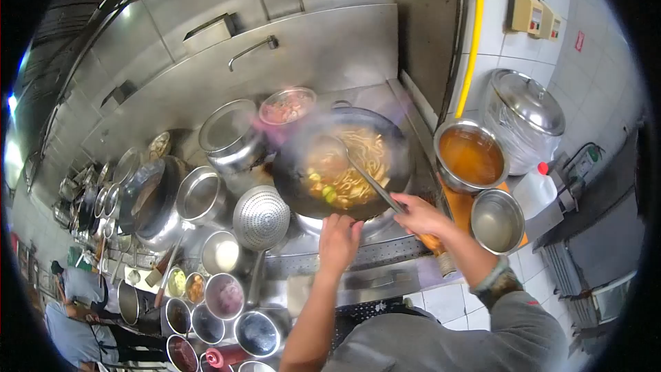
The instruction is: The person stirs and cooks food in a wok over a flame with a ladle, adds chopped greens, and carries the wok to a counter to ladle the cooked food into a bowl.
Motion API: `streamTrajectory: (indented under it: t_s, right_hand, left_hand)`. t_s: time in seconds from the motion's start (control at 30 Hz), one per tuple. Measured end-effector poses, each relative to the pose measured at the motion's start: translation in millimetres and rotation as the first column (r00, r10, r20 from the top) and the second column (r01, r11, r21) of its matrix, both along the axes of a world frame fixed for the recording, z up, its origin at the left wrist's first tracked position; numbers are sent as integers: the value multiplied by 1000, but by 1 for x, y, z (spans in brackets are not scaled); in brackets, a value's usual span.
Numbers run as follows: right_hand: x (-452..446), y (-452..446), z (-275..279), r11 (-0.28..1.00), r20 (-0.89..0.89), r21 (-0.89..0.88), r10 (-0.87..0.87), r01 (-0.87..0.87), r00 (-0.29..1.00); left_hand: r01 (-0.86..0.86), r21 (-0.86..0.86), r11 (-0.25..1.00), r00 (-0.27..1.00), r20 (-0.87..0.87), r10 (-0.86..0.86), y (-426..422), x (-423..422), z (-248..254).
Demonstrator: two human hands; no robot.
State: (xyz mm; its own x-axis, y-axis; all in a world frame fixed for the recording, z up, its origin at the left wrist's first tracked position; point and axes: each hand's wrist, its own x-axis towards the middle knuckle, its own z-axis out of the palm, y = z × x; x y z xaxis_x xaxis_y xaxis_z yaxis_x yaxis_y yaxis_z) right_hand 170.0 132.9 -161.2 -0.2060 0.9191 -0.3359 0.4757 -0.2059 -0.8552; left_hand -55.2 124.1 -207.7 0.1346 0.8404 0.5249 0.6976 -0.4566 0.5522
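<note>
At the wok's (pixel 292 182) near rim sits the left grip (pixel 337 242) – whether clenched or loose, I cannot tell – while the right grip (pixel 418 215) is wrapped round the ladle (pixel 372 182). Noodles (pixel 370 148) lie in the wok; best scoop beneath them along its curve, turning gently to avoid spills.

Dark, round metal wok (pixel 292 189), its near rim beside the fingers of the left grip (pixel 339 243). Within it, beyond both grips, lie long, thick, pale-yellow noodles (pixel 368 153) in brown sauce with bright green pieces (pixel 328 194), under haze. A long metal ladle with a wooden handle end (pixel 372 183) slants from the right grip (pixel 418 215) leftward into the wok; its far end is blurred.
</note>
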Motion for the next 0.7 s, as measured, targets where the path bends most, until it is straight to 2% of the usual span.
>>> streamTrajectory:
  t_s: [0.07, 0.1, 0.13, 0.17, 0.23, 0.27, 0.3, 0.33, 0.37, 0.53, 0.57, 0.63, 0.67, 0.7]
  right_hand:
    - [34, -19, 4, 994, -44, -72, 80, -83, 996]
    - [51, -30, 18, 985, -81, -163, 44, -57, 996]
    - [64, -31, 29, 988, 47, -140, 69, -62, 997]
    - [61, -24, 31, 987, 50, -139, 83, -75, 995]
    - [54, -16, 32, 1000, 239, 17, -21, 18, 971]
    - [42, -4, 22, 999, 169, 38, -21, 15, 985]
    - [31, 9, -2, 983, 196, 181, -16, -20, 981]
    - [15, 10, -7, 994, 88, 89, -74, 66, 993]
    - [6, 7, -12, 995, 51, 100, -30, 25, 998]
    - [74, -34, 18, 987, -18, -161, 7, -10, 1000]
    - [69, -28, 26, 987, -19, -158, 7, -10, 1000]
    - [51, -18, 42, 998, 269, -16, -59, 66, 961]
    - [48, -1, 10, 995, 187, 79, -67, 53, 980]
    - [32, 5, 6, 993, 188, 107, -67, 47, 980]
  left_hand:
    - [15, 2, 1000, 1000, 10, -15, -2, 0, 2]
    - [1, 4, 1000, 1000, 13, -1, -1, 0, 2]
    - [4, -3, 1000, 1000, 12, -4, 0, 1, 2]
    - [11, -15, 1000, 1000, 8, -11, -1, 1, 3]
    - [4, -4, 1000, 1000, -2, -4, 0, -1, -1]
    - [2, 17, 1000, 1000, -7, -2, 2, 1, -1]
    - [14, 20, 1000, 1000, -1, -14, 3, 2, -1]
    - [12, 34, 999, 1000, 10, -12, 3, 2, -1]
    - [7, 43, 999, 1000, 16, -8, 2, 2, -2]
    - [-6, 13, 1000, 1000, 26, 6, 2, 0, 0]
    - [-10, 21, 1000, 1000, 24, 9, 4, 0, -1]
    - [6, 25, 1000, 1000, 18, -7, 0, 3, -2]
    - [-3, 17, 1000, 1000, 22, 3, 1, 3, -2]
    - [-16, 7, 1000, 1000, 26, 16, 1, 5, -1]
